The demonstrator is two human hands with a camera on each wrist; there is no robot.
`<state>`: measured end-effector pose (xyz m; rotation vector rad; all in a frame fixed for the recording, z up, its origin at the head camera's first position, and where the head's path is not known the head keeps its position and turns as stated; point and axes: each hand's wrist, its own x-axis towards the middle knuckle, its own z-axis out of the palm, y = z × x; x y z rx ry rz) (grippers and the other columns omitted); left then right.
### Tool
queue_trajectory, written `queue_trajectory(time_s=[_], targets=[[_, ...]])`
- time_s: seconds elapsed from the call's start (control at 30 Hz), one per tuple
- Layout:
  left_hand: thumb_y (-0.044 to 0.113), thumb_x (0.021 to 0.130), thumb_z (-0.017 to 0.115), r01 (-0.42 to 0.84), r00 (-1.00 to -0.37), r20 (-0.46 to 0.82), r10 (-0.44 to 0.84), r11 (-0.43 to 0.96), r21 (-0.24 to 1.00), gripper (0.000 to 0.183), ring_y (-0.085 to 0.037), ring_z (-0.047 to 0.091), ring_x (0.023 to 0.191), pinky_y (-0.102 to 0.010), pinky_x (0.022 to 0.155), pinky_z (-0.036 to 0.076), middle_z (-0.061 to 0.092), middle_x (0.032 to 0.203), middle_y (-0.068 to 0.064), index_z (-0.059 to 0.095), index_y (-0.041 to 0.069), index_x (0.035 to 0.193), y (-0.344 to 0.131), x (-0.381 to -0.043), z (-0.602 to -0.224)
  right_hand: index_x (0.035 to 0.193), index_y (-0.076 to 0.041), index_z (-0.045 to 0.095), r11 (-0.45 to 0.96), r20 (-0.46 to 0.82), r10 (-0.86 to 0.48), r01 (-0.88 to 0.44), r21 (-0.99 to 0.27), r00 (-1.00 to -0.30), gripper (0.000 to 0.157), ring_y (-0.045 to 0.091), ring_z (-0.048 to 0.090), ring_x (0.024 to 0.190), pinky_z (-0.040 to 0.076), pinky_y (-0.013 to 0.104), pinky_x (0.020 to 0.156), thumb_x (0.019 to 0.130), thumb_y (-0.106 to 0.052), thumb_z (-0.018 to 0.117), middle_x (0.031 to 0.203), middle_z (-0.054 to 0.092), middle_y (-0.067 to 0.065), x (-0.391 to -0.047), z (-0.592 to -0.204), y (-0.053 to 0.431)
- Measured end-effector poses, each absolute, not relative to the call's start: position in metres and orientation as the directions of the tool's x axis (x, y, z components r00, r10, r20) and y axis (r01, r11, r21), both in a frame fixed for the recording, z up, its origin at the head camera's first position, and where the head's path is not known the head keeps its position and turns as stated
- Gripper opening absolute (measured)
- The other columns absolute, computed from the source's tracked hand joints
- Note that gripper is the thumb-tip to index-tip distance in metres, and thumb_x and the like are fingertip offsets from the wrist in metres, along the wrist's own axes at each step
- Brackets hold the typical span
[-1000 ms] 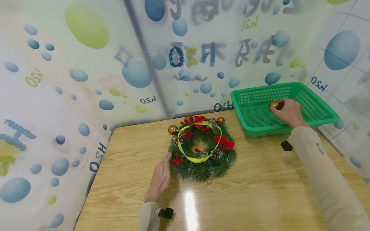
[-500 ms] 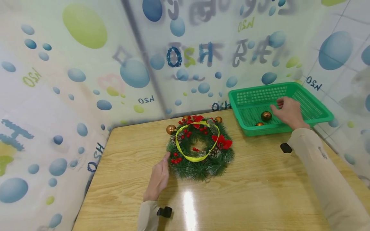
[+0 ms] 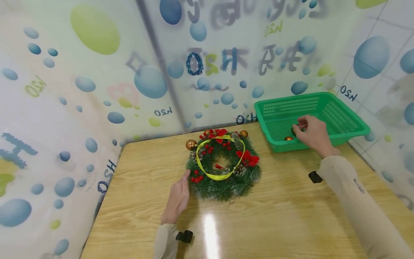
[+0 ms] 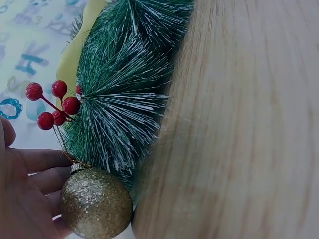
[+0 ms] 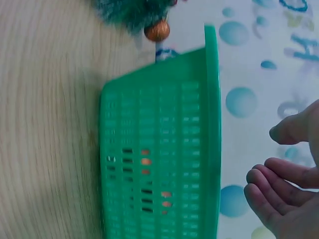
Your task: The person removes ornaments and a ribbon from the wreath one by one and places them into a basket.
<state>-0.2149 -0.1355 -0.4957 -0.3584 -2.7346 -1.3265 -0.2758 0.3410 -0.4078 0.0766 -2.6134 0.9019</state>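
A green Christmas wreath (image 3: 223, 189) with red flowers, berries, pine cones and a yellow ribbon (image 3: 217, 177) lies on the table. My left hand (image 3: 176, 199) rests at its left edge, fingers extended against the needles. In the left wrist view a glittery gold ball ornament (image 4: 97, 204) hangs by a cord in front of those fingers. My right hand (image 3: 312, 133) reaches over the green basket (image 3: 352, 135), thumb and fingers curved and apart in the right wrist view, with nothing between them. Near its fingertips is a partly hidden ball ornament (image 3: 293, 129); a copper ball (image 3: 288, 138) lies close by.
The basket stands at the back right of the wooden table (image 3: 145, 172), near the printed wall covering (image 3: 207, 104). More copper balls sit on the wreath, one at its left side (image 3: 191, 145) and another at its back right (image 3: 244, 133).
My right hand let go of a ball inside the basket, then moved left toward the balls lying there. My left hand has stayed at the wreath's edge.
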Motion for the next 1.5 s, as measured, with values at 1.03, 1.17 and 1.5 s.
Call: queue_trajectory(time_s=[1.03, 1.17, 1.5], targets=[[0.02, 0.113, 0.019, 0.269, -0.963, 0.202, 0.179, 0.601, 0.752, 0.052, -0.04, 0.041, 0.144, -0.05, 0.121, 0.037, 0.045, 0.153, -0.024, 0.043, -0.011, 0.146, -0.133, -0.216, -0.497, 0.119, 0.012, 0.062, 0.749, 0.494, -0.036, -0.351, -0.562, -0.869, 0.029, 0.042, 0.066, 0.096, 0.058, 0.057, 0.083, 0.097, -0.008, 0.061, 0.109, 0.066, 0.03, -0.253, -0.42, 0.282], [0.02, 0.113, 0.018, 0.271, -0.962, 0.201, 0.183, 0.604, 0.75, 0.052, -0.041, 0.04, 0.144, -0.051, 0.121, 0.036, 0.045, 0.153, -0.025, 0.043, -0.012, 0.146, -0.132, -0.216, -0.496, 0.118, 0.01, 0.063, 0.753, 0.499, -0.049, -0.36, -0.551, -0.865, 0.027, 0.04, 0.066, 0.095, 0.059, 0.056, 0.082, 0.097, -0.008, 0.062, 0.108, 0.067, 0.028, -0.251, -0.425, 0.278], [0.021, 0.113, 0.017, 0.263, -0.965, 0.186, 0.187, 0.613, 0.745, 0.053, -0.04, 0.04, 0.145, -0.052, 0.121, 0.036, 0.044, 0.155, -0.024, 0.042, -0.01, 0.148, -0.133, -0.216, -0.497, 0.119, 0.01, 0.063, 0.737, 0.45, -0.095, -0.367, -0.568, -0.888, 0.028, 0.038, 0.067, 0.096, 0.06, 0.054, 0.082, 0.096, -0.006, 0.065, 0.111, 0.067, 0.026, -0.243, -0.434, 0.26]])
